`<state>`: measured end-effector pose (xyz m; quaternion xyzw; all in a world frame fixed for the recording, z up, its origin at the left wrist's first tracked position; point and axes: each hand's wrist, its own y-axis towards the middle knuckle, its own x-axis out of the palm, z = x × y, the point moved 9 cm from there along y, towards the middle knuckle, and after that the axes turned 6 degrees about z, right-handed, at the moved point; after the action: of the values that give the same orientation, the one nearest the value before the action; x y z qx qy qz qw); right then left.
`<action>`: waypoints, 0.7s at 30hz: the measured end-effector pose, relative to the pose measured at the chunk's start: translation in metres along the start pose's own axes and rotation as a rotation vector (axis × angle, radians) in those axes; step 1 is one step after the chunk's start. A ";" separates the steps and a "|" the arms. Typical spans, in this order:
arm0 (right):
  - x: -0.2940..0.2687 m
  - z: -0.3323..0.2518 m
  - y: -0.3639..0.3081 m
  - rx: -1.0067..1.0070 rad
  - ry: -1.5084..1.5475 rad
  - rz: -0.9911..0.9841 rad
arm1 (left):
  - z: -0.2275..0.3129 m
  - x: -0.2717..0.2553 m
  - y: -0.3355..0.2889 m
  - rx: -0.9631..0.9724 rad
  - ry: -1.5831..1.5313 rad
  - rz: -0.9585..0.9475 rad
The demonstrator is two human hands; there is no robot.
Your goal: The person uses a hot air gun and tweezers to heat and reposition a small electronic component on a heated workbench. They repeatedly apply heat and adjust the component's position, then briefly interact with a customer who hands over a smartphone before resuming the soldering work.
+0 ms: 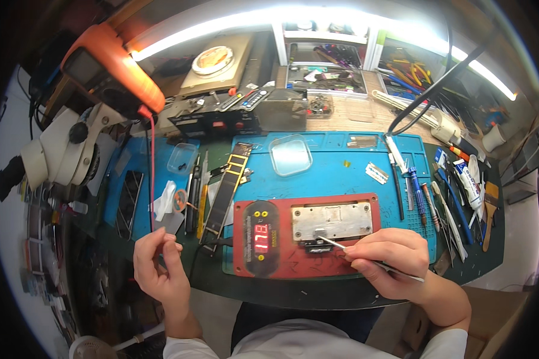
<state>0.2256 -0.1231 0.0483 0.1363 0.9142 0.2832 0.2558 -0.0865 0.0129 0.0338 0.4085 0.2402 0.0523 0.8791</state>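
My right hand (392,260) holds slim silver tweezers (335,242) like a pen, with the tip at a small metal piece (320,232) on the near edge of a heating plate (335,216). That silver plate sits in a red heating station (284,206) with a lit red digital display (261,239). Against the plate's front edge lies a small black part (318,246); its kind is too small to make out. My left hand (161,266) hovers left of the station, fingers curled in toward the thumb, with nothing visible in them.
A blue work mat (257,179) lies under the station, with a clear plastic box (290,155) behind it. Tools, including a blue screwdriver (417,194) and a brush (490,209), lie right. A microscope (60,152) and an orange multimeter (114,72) stand left; its red lead (152,179) hangs near my left hand.
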 end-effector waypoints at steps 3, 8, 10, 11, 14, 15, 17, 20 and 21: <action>0.001 0.001 -0.002 0.016 -0.013 0.001 | -0.032 -0.025 -0.025 -0.179 0.005 0.145; 0.000 0.001 -0.003 0.032 -0.023 -0.001 | -0.035 -0.036 -0.055 -0.143 -0.038 0.222; 0.000 0.002 -0.004 0.037 -0.018 0.000 | -0.022 -0.028 -0.058 -0.082 -0.051 0.186; 0.000 0.002 -0.004 0.034 -0.017 -0.002 | -0.015 -0.024 -0.061 -0.057 -0.087 0.171; 0.002 0.002 -0.003 0.023 -0.020 -0.005 | 0.004 -0.008 -0.068 0.017 -0.173 0.116; 0.002 0.002 -0.003 0.021 -0.022 -0.009 | 0.009 -0.003 -0.068 0.054 -0.160 0.111; 0.002 0.001 -0.003 0.020 -0.021 -0.013 | 0.018 0.008 -0.069 0.129 -0.129 0.096; 0.002 0.000 -0.002 0.004 -0.026 -0.018 | 0.015 0.009 -0.071 0.101 -0.074 0.135; 0.002 0.000 -0.003 0.003 -0.026 -0.020 | 0.012 0.009 -0.072 0.075 -0.083 0.137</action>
<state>0.2237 -0.1247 0.0463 0.1315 0.9125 0.2774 0.2704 -0.0802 -0.0401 -0.0164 0.4584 0.1767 0.0865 0.8667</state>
